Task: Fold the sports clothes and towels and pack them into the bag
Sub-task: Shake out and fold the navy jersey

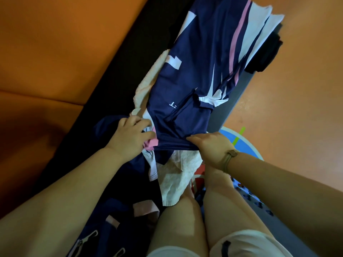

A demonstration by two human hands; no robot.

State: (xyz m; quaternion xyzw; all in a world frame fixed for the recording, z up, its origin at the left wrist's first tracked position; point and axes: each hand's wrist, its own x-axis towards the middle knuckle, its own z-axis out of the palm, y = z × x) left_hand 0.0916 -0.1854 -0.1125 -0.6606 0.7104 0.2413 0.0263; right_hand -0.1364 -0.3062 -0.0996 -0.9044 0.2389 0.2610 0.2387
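A navy sports shirt (194, 71) with white and pink stripes lies stretched out along a dark bench (130, 43), reaching away from me. My left hand (130, 136) grips its near left corner, bunched with pink and white fabric. My right hand (213, 147) pinches the near right edge of the same shirt. A white towel (178, 179) hangs below the shirt over my knees, and more of the towel (148, 78) shows at the shirt's left side. A navy bag (111, 219) with pink straps and metal clips sits at the lower left beside my leg.
A black garment (265, 56) lies at the bench's far right edge. Orange floor (297, 89) surrounds the bench on both sides. A blue round mat with a green line (241, 138) lies right of my right hand. My bare knees fill the bottom middle.
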